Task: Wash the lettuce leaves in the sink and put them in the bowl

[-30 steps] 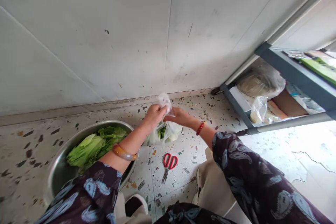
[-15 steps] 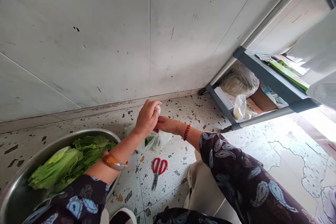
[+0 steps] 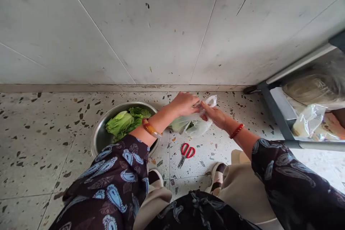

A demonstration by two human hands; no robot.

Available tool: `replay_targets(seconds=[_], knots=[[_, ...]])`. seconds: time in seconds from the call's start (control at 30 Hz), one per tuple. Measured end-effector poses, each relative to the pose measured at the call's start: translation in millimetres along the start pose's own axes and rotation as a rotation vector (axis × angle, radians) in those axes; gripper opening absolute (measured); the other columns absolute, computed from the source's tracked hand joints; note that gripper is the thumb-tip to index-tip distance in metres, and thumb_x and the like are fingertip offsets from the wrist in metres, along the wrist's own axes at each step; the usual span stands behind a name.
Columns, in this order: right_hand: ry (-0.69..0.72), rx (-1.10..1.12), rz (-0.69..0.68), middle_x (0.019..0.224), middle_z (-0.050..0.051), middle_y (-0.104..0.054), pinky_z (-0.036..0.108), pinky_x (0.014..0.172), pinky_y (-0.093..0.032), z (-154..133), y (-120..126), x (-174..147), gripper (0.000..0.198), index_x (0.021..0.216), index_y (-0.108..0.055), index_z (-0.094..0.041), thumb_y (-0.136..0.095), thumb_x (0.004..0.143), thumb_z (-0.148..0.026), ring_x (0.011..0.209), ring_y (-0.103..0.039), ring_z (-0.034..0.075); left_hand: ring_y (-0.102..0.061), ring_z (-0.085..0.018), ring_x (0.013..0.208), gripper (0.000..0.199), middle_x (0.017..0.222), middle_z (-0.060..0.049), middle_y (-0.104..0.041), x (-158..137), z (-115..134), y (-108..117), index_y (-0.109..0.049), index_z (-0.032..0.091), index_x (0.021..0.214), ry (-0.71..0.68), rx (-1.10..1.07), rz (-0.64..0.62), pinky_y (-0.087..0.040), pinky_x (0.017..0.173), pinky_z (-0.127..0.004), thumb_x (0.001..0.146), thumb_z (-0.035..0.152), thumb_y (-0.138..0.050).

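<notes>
Between my hands is a thin white plastic bag (image 3: 198,126) resting on the floor, with something green inside it. My left hand (image 3: 185,103) is closed on the gathered top of the bag. With fingers pinched, my right hand (image 3: 215,115) holds the bag's neck, and a loose flap stands up above it. Red-handled scissors (image 3: 186,153) lie on the floor in front of me, just below the bag. To the left, a steel basin (image 3: 97,140) contains leafy green lettuce (image 3: 121,124); my left forearm passes over its right side.
A grey-framed shelf cart (image 3: 277,109) stands at the right, its lower shelf loaded with plastic-wrapped items (image 3: 309,118). The pale wall (image 3: 167,43) rises directly behind the bag. My feet are on the speckled floor (image 3: 35,158) near the scissors.
My view has swung left and down, showing more of the basin and floor. My hands, close together before, are now a little apart, and the bag's top is drawn out between them.
</notes>
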State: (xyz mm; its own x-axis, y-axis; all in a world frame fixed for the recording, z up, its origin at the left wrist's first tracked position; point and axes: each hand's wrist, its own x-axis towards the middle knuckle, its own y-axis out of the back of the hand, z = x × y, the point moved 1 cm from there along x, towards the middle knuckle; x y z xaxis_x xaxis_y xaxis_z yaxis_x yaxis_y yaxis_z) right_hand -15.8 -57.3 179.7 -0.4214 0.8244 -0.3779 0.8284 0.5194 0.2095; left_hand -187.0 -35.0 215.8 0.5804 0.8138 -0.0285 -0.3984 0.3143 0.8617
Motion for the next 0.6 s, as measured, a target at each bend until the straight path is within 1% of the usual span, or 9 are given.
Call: replay_targets(seconds=[0.03,0.1,0.2,0.27,0.37,0.43,0.5,0.53,0.6], knots=[[-0.037,0.023,0.006,0.054,-0.003,-0.043,0.029,0.055,-0.034,1.9,0.7,-0.8,0.065,0.06,-0.045,-0.022,-0.037,0.087,-0.081,0.053,-0.039,0.012,-0.063,-0.022,0.084,0.015,0.083,-0.007,-0.07,-4.6,-2.3,-2.4,-0.069,0.02,0.083,0.019,-0.018,0.012,-0.041,0.08,-0.034,0.085,0.034,-0.065],[-0.079,0.08,0.034,0.053,-0.002,-0.045,0.03,0.054,-0.035,4.3,2.6,-1.2,0.062,0.063,-0.05,-0.022,-0.044,0.086,-0.079,0.053,-0.04,0.013,-0.059,-0.02,0.072,0.019,0.069,-0.005,-0.064,-12.3,-0.8,-8.0,-0.065,0.019,0.069,0.026,-0.063,0.052,-0.039,0.074,-0.033,0.086,0.025,-0.06],[-0.062,0.175,0.064,0.059,-0.001,-0.052,0.03,0.056,-0.039,3.9,7.7,-0.3,0.054,0.075,-0.058,-0.02,-0.056,0.082,-0.074,0.056,-0.045,0.013,-0.056,-0.017,0.065,0.025,0.061,-0.003,-0.059,-20.0,1.5,-14.7,-0.062,0.018,0.062,0.023,-0.243,0.082,-0.04,0.071,-0.032,0.085,0.026,-0.06],[-0.046,0.188,0.026,0.065,0.0,-0.057,0.031,0.06,-0.043,1.4,12.7,-0.8,0.052,0.08,-0.06,-0.019,-0.061,0.08,-0.071,0.06,-0.049,0.014,-0.057,-0.017,0.066,0.029,0.066,-0.003,-0.062,-22.6,-7.0,-18.1,-0.066,0.017,0.071,0.076,-0.482,0.099,-0.043,0.069,-0.031,0.09,0.036,-0.054],[-0.024,0.15,-0.045,0.071,0.003,-0.061,0.031,0.063,-0.046,-3.4,18.9,-5.1,0.049,0.084,-0.065,-0.017,-0.069,0.076,-0.066,0.065,-0.054,0.015,-0.064,-0.017,0.084,0.033,0.093,-0.008,-0.071,-23.2,-28.2,-26.5,-0.07,0.018,0.1,0.119,-0.737,0.144,-0.048,0.076,-0.031,0.095,0.037,-0.044],[-0.004,0.099,-0.085,0.074,0.004,-0.064,0.031,0.063,-0.047,-6.5,18.8,-9.5,0.045,0.086,-0.069,-0.018,-0.073,0.075,-0.061,0.068,-0.057,0.016,-0.064,-0.018,0.101,0.027,0.111,-0.009,-0.071,-22.6,-35.1,-36.6,-0.068,0.02,0.111,0.033,-0.684,0.054,-0.048,0.087,-0.031,0.089,0.03,-0.055],[0.027,0.011,-0.105,0.076,0.006,-0.067,0.032,0.061,-0.049,-8.8,14.7,-14.4,0.039,0.087,-0.071,-0.02,-0.073,0.076,-0.057,0.07,-0.061,0.019,-0.063,-0.021,0.109,0.031,0.116,-0.008,-0.071,-21.6,-33.2,-49.2,-0.068,0.021,0.109,-0.056,-0.51,-0.11,-0.046,0.092,-0.032,0.078,0.023,-0.067],[0.053,-0.065,-0.109,0.077,0.007,-0.068,0.033,0.06,-0.049,-9.3,11.9,-16.6,0.035,0.087,-0.071,-0.021,-0.071,0.079,-0.055,0.069,-0.063,0.02,-0.063,-0.023,0.108,0.029,0.114,-0.009,-0.071,-20.7,-30.7,-54.8,-0.068,0.02,0.106,-0.037,-0.418,-0.138,-0.046,0.09,-0.033,0.077,0.023,-0.068],[0.179,-0.309,-0.017,0.075,0.008,-0.07,0.034,0.053,-0.049,-8.1,7.4,-19.4,0.026,0.083,-0.07,-0.025,-0.065,0.084,-0.05,0.062,-0.064,0.022,-0.066,-0.024,0.102,0.018,0.108,-0.008,-0.073,-17.6,-25.3,-63.3,-0.068,0.02,0.1,0.053,-0.329,-0.149,-0.047,0.081,-0.032,0.084,0.025,-0.06]])
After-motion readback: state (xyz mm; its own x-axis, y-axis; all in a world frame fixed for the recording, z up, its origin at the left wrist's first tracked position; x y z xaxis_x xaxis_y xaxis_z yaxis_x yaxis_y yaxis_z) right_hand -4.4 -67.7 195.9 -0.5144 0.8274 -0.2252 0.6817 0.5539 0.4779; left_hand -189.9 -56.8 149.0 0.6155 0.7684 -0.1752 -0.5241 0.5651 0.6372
